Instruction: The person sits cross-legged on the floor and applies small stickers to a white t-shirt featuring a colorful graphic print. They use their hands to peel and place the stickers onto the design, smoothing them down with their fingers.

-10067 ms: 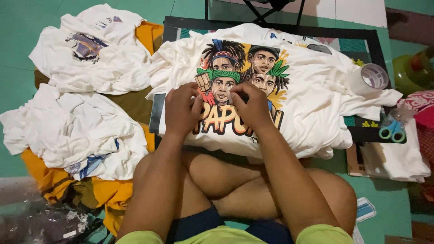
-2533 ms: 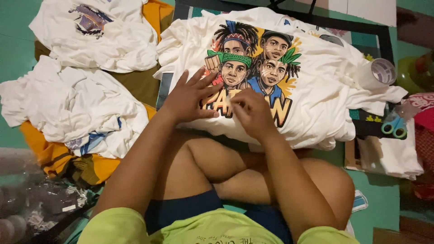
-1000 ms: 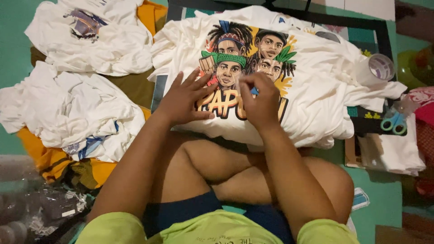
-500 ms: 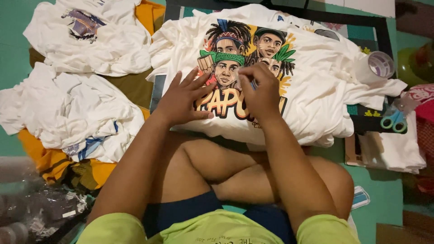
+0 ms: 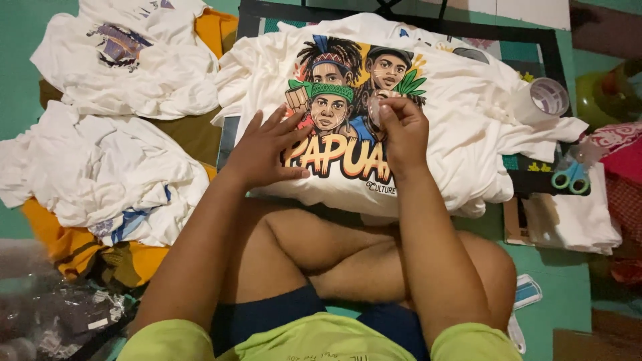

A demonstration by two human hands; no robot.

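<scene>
Left hand (image 5: 264,150) lies flat, pinning the printed shirt (image 5: 461,113) while right hand (image 5: 401,130) pinches a clear film scrap (image 5: 376,110) off it.

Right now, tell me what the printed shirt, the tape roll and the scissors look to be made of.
Printed shirt: soft white knit fabric, likely cotton; it creases and drapes, with a matte colour print.
Tape roll: clear glossy plastic film, translucent through its wall.
Scissors: teal handles look like smooth plastic; the blades are hard to make out.

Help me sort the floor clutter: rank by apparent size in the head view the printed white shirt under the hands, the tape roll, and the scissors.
1. Printed white shirt, by far the largest.
2. Tape roll and scissors look about alike; I would not rank them.
</scene>
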